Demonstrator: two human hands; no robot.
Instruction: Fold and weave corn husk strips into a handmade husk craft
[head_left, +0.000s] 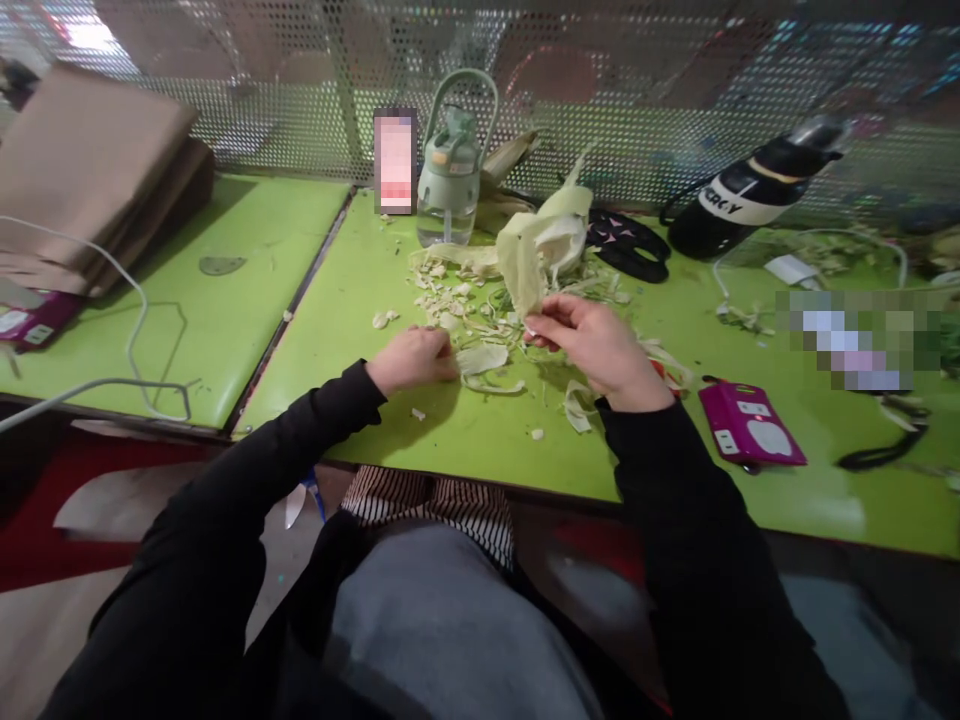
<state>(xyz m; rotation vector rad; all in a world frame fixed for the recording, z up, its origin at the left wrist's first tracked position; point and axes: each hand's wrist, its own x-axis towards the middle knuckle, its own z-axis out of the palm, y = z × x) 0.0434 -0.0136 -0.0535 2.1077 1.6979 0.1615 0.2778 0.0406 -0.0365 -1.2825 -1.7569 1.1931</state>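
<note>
My right hand (589, 345) is closed in a pinch at the lower end of a long pale-green corn husk strip (521, 270), which stands up and bends over at its top. My left hand (416, 358) rests low over the table with its fingers curled together. At its fingertips lies a short pale husk piece (484, 358); whether the fingers grip it is hidden. Shredded husk scraps (442, 295) are strewn over the green table (420, 440) in front of both hands. Behind the strip lies a heap of larger pale husk (562, 240).
A pale-green water bottle (448, 185) and a phone (395, 165) stand by the perforated metal screen (300, 90). Rightward are a black bottle (739, 205), a black patterned item (630, 245) and a purple packet (752, 425). Brown paper bags (90, 160) and a white cable (131, 350) lie left.
</note>
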